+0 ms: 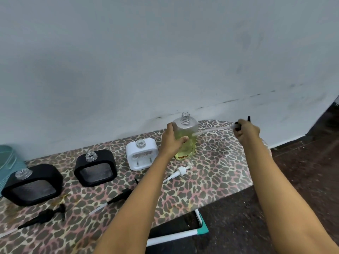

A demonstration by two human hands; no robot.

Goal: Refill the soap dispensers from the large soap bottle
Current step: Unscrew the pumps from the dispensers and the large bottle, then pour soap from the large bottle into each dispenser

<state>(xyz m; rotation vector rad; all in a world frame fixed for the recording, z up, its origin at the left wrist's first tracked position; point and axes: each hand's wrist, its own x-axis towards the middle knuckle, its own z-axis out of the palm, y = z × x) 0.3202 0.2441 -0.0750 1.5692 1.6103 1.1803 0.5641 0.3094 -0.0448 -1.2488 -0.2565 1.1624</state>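
Large soap bottle (185, 127): is standing upright near the back edge of the table, close to the wall, its threaded neck uncapped and yellow-green liquid filling its lower part.
Left hand (172, 139): is gripping the bottle's left side, fingers behind it and thumb curling across the front.
Right hand (246, 132): is holding the black bottle pump (238, 125) out to the right of the bottle, fingers closed round its collar.
Dip tube (212, 130): is running from that pump leftward, its tip lying in front of the bottle's body.
White dispenser (142, 155): is sitting just left of the bottle, neck open.
Middle black dispenser (96, 167): is sitting further left, neck open.
Far black dispenser (33, 186): is sitting at the left end of the row, neck open.
White pump (180, 171): is lying on its side in front of the bottle.
Middle black pump (120, 196): is lying in front of the middle dispenser, partly hidden by the left forearm.
Far black pump (45, 217): is lying in front of the far dispenser.
Leopard-print cloth (211, 171): is covering the table under everything.
Teal basket (9, 162): is showing at the left edge.
Black panel (176, 228): is lying on the dark floor (238, 217) below the table edge, framed in white and teal.
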